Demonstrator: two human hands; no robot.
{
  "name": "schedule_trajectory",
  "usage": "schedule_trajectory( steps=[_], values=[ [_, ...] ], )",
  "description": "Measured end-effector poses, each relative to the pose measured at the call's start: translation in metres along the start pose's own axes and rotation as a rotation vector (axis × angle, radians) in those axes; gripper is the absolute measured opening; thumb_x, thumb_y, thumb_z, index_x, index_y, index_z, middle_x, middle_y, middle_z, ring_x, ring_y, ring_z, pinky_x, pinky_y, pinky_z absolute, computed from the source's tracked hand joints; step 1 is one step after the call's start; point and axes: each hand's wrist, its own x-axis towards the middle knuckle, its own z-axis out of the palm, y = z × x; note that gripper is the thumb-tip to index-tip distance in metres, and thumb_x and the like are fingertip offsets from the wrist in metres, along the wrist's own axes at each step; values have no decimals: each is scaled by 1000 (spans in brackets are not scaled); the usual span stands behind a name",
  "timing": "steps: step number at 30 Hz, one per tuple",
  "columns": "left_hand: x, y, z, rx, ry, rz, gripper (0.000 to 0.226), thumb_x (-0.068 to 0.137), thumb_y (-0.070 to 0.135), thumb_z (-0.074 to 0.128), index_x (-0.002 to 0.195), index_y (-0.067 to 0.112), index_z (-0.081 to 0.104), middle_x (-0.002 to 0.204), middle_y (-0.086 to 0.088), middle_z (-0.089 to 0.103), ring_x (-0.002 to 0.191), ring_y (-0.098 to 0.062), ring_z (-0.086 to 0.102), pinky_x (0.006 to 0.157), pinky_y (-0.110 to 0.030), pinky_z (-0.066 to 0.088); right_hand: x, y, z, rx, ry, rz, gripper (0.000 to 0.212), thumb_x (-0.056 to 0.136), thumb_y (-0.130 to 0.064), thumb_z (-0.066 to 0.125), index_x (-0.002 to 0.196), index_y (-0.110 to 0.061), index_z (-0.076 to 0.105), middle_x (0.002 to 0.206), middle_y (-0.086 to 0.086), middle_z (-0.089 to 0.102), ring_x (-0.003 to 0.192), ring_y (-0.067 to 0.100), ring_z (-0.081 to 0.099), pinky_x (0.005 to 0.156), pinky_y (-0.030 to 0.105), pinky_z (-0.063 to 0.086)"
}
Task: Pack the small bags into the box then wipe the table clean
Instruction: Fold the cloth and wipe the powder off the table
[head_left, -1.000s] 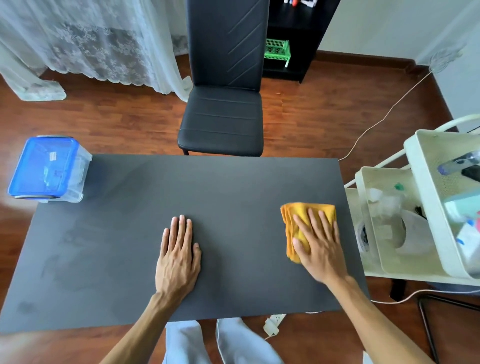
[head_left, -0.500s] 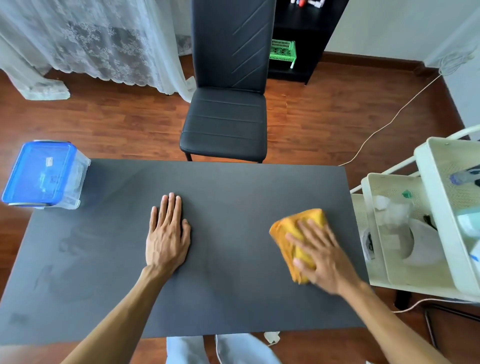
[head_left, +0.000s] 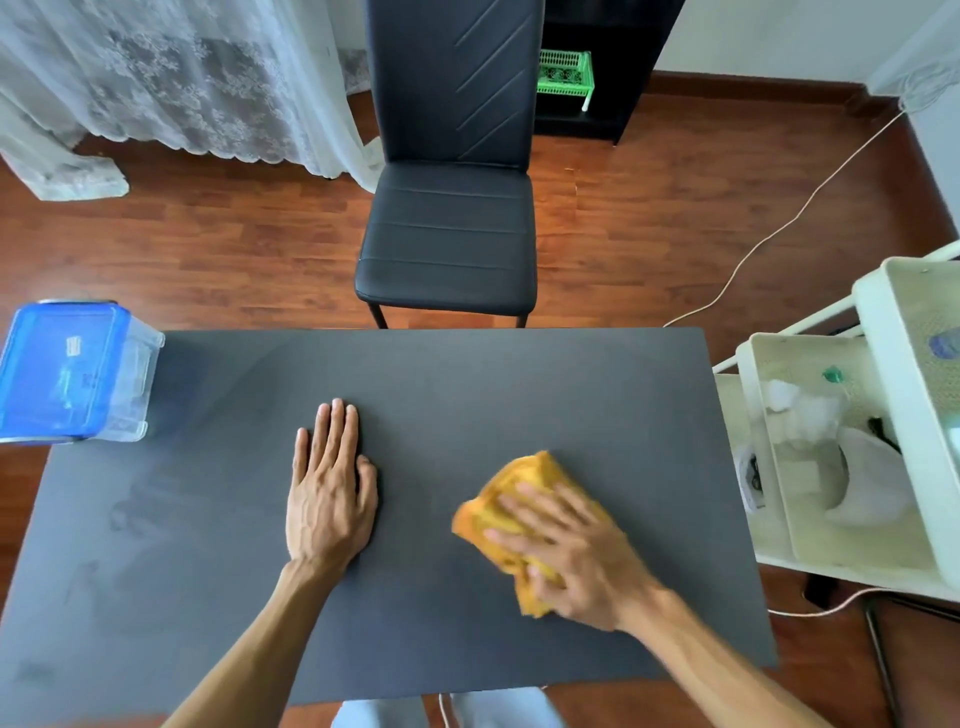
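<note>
Yellow cloth (head_left: 524, 499) lower right of centre, pressed by flat right hand (head_left: 576, 556) (blurred); left hand (head_left: 330, 493) flat on table (head_left: 519, 395).

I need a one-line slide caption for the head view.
Right hand presses folded yellow cloth on dark grey table; left hand flat.

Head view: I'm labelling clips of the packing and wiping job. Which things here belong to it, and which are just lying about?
In the job:
- yellow cloth, pressed flat under the right hand
- dark table, with the left hand flat on it
- blue-lidded box, lid on, at the table's far left corner

Lying about:
- black chair
- white trolley
- green basket
- lace curtain
</note>
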Motion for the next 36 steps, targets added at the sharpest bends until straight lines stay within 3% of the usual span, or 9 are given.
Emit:
schedule_trajectory(
  steps=[4, 8, 12, 15, 20, 25, 28, 32, 36],
  values=[
    [1, 5, -3, 23, -16, -7, 63, 95, 26, 24, 154, 5, 22, 163, -9, 18, 153, -17, 6, 124, -45, 11, 4, 85, -29, 8, 93, 522, 68, 91, -37, 39, 158, -39, 26, 168, 1, 23, 157, 27, 15, 119, 61, 25],
    [0, 4, -1, 43, -21, -5, 63, 95, 26, 24, 154, 5, 21, 163, -9, 17, 153, -17, 6, 124, -46, 12, 119, 69, -31, -32, 228, 877, 67, 97, -38, 44, 160, -23, 27, 168, 12, 23, 155, 37, 17, 125, 58, 10],
    [3, 3, -4, 17, -36, 5, 61, 97, 27, 18, 154, 5, 19, 164, -7, 14, 153, -16, 4, 124, -43, 8, 173, -34, 0, 22, 233, 466, 68, 94, -34, 45, 159, -22, 30, 167, 4, 27, 157, 30, 17, 125, 55, 17],
    [-3, -3, -11, -68, -43, 26, 58, 99, 27, 14, 153, 6, 24, 163, -5, 18, 152, -15, 8, 124, -41, 9, 115, -100, 25, 78, 117, 185, 76, 87, -33, 50, 159, -33, 26, 169, -7, 21, 158, 19, 12, 126, 50, 15],
    [-41, -62, -33, -27, -51, 45, 57, 100, 27, 18, 153, 10, 26, 162, -2, 21, 151, -14, 15, 124, -39, 11, 14, -44, 9, 1, 46, 427, 72, 88, -52, 50, 156, -47, 26, 170, -7, 18, 157, 21, 17, 120, 61, 24],
    [-75, -130, -60, 24, -23, -46, 58, 99, 26, 22, 152, 3, 27, 161, -8, 23, 150, -21, 20, 123, -39, 12, 117, -3, -23, 16, 182, 974, 72, 92, -52, 30, 160, -29, 25, 169, 8, 20, 156, 35, 14, 122, 65, 8],
    [-83, -146, -66, 35, -21, -64, 58, 99, 26, 22, 151, 2, 26, 161, -9, 22, 150, -20, 18, 122, -40, 14, 172, -76, -3, 34, 219, 754, 69, 95, -42, 43, 158, -18, 32, 166, 8, 27, 156, 34, 18, 122, 65, 10],
    [-94, -163, -75, 64, -38, -80, 59, 98, 27, 22, 150, 0, 28, 160, -11, 24, 149, -21, 21, 123, -37, 11, 125, -210, 47, 37, 99, 207, 76, 91, -47, 52, 160, -33, 24, 169, -8, 22, 157, 23, 14, 119, 58, 21],
    [-99, -185, -88, 71, -42, -78, 59, 97, 28, 22, 150, 1, 30, 159, -12, 26, 147, -25, 27, 122, -41, 14, 55, -164, 38, 5, 17, 212, 75, 84, -52, 57, 154, -47, 31, 167, -8, 26, 155, 21, 24, 118, 58, 27]
  ],
)
